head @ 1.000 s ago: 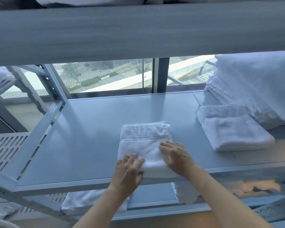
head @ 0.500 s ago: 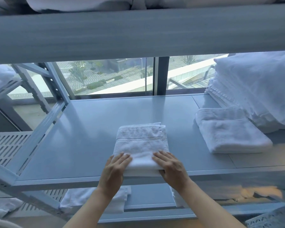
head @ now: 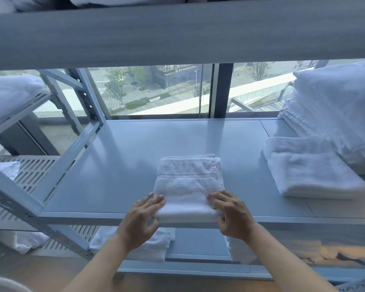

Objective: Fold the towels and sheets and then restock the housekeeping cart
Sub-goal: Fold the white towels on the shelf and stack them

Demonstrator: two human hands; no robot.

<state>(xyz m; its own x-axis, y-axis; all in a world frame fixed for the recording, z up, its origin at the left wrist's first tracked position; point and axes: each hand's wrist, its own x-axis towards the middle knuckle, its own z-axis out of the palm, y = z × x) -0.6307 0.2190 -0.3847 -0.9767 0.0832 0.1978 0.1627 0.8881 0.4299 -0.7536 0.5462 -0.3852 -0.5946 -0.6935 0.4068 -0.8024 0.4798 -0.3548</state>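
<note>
At lower centre, the folded white terry towel [head: 189, 186] is pinched at its near corners by left hand [head: 142, 220] and right hand [head: 233, 216]; soft, light, floppy; best supported underneath.

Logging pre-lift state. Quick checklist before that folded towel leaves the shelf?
1. Left hand grips the near left corner of the folded towel: ok.
2. Right hand grips the near right corner: ok.
3. Towel folded flat, edges aligned: ok.
4. Shelf around it bare of obstructions: ok.
5. Neighbouring towel apart from it: ok.
6. Thumbs under the towel: cannot tell.
</note>
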